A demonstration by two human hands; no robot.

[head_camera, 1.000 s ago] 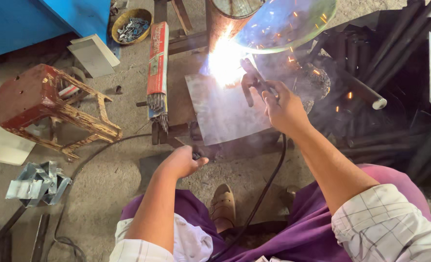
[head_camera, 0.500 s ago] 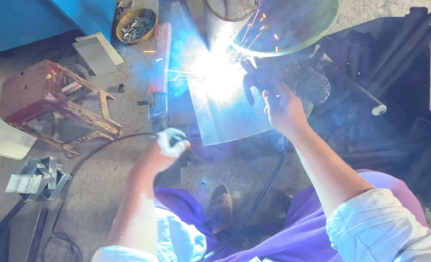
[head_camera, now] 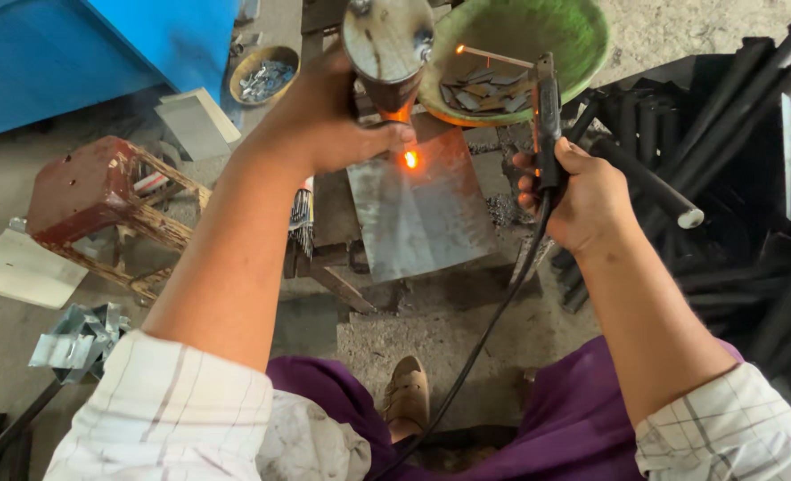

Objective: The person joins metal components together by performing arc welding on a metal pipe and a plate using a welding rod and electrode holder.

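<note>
Apparently one weld spot (head_camera: 409,158) glows on the steel plate (head_camera: 422,209); left hand (head_camera: 328,120) grips a metal cylinder (head_camera: 386,44), right hand (head_camera: 582,196) clasps the electrode holder (head_camera: 547,116).

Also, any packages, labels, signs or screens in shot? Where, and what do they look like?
Pack of welding rods: left of the steel plate, mostly hidden behind the left arm; long and narrow, a sliver of red and white wrapper, grey rod ends sticking out.
No signs, screens or separate labels visible.
</note>
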